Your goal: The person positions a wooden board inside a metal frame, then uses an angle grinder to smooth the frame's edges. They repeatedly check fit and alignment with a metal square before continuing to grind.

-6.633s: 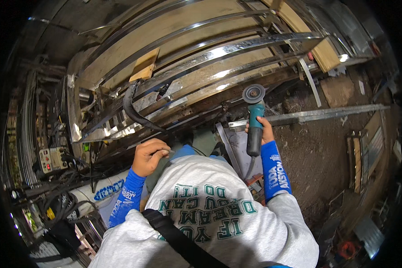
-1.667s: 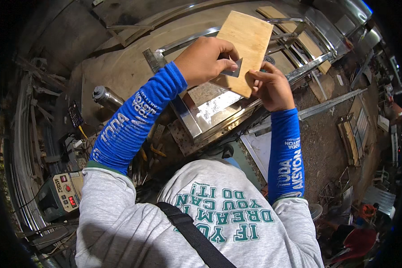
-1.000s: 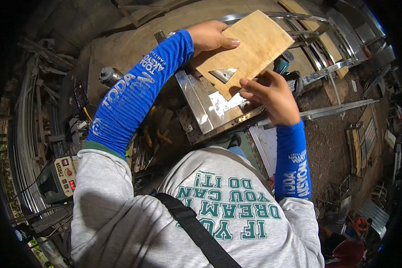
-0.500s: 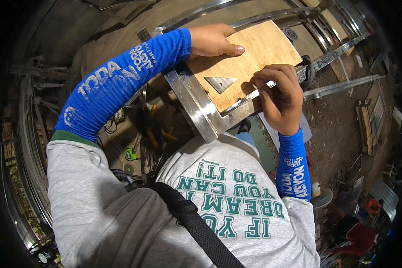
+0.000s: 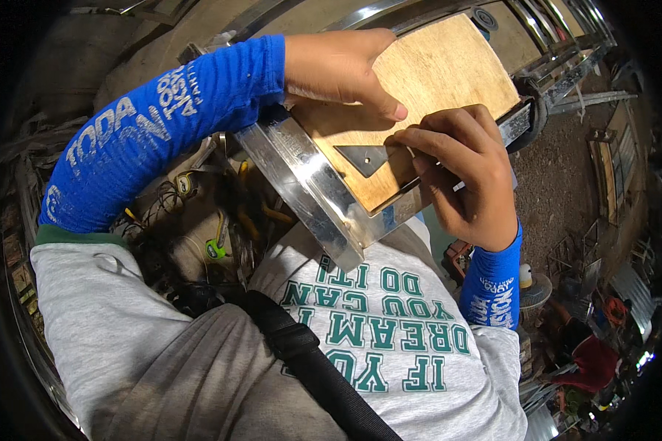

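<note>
A light wooden board (image 5: pixel 449 70) lies over a frame of shiny metal tube (image 5: pixel 301 173) in front of my chest. My left hand (image 5: pixel 342 70) grips the board's left edge, thumb flat on its face; the other fingers are mostly hidden beyond the edge. On the board near its lower corner is a small dark triangular metal plate (image 5: pixel 362 159) with a hole. My right hand (image 5: pixel 472 173) has its fingers curled in a pinch at the plate's right corner, close to the board's near edge. The fingertips partly cover that corner.
More metal tubes (image 5: pixel 563 84) run off at the upper right, with a round disc (image 5: pixel 484 19) beside the board. Below my left arm lie a green tape measure (image 5: pixel 215 248) and yellow-handled tools (image 5: pixel 276 214). A fan (image 5: pixel 535 292) stands at the right.
My right hand's fingers have moved left onto the plate's corner, and the plate looks darker. The view has shifted, so the frame and my left hand appear larger and nearer.
</note>
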A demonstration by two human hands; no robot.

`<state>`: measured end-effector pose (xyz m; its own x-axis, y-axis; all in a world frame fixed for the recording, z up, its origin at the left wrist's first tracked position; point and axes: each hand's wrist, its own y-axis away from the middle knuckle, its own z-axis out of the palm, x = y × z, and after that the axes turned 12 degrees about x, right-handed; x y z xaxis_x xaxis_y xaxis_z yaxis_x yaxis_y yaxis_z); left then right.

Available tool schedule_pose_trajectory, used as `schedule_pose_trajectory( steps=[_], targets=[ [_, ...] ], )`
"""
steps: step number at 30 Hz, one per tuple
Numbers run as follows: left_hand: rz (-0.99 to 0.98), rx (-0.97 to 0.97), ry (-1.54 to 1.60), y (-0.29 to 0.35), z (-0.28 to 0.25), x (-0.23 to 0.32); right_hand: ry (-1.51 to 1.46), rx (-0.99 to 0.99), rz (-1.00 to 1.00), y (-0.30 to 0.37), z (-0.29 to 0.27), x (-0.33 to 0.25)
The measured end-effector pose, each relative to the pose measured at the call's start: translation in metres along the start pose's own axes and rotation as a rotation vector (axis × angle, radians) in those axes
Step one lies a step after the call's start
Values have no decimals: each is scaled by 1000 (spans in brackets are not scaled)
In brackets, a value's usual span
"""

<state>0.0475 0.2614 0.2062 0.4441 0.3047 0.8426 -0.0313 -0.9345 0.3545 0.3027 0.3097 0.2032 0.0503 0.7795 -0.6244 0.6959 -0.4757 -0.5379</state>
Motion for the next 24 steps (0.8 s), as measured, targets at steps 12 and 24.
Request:
schedule_pose_trajectory(
  steps=[12,24],
  targets=[
    [194,207,-183,8,6,4,-1222,-2,1185,90,20,-56],
    [139,215,-137,10,6,19,-966,-147,1276,69,13,-60]
  ],
)
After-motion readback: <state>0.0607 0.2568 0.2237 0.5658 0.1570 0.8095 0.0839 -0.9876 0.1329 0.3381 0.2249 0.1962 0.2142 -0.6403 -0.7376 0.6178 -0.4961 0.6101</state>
